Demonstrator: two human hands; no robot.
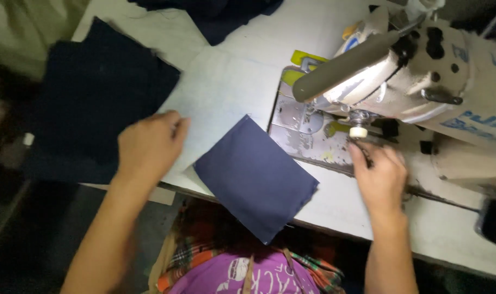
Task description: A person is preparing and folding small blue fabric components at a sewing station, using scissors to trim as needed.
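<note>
White table [231,81] carries a sewing machine [422,76]; one navy fabric piece [256,177] lies flat, unsewn, short of the needle. Left hand [150,144] hovers, fingers loosely curled and empty, by the dark fabric stack [95,103]; right hand [379,177] fingers touch the machine bed, gripping nothing

A navy blue rectangular cloth piece [255,177] lies on a white table [226,81]; the stack of fabric pieces [95,103] is darker navy, the metal sewing machine [422,71] cream with yellow-green guides

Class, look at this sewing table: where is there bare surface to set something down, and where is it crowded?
Bare white table lies between the dark fabric stack, the blue fabric piece and the sewing machine. Crowded: under the machine head by the right hand; the left hand borders the stack.
</note>
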